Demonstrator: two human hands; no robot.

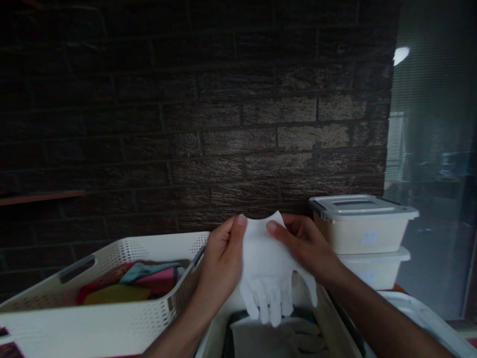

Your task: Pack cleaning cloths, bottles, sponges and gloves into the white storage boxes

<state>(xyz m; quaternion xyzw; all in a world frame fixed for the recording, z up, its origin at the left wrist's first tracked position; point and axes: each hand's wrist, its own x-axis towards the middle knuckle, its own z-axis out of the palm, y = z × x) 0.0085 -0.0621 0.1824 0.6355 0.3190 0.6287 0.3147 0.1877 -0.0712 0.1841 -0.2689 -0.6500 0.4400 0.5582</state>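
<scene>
A white glove point(266, 258) hangs fingers-down between my two hands, its cuff at the top. My left hand point(225, 248) pinches the cuff's left corner between thumb and fingers. On the other side, my right hand point(303, 243) grips the cuff's right edge, thumb in front. Below the glove's fingertips is an open plastic box point(218, 323). Grey gloves point(268, 340) lie inside it, partly cut off by the frame's lower edge.
Left of the box stands a white perforated basket point(85, 323) holding folded colourful cloths point(156, 278). Two lidded boxes point(367, 233) are stacked at the right. A pale lid point(413, 313) lies in front of them. Behind is a dark brick wall point(238, 124), with a glass pane point(432, 199) at right.
</scene>
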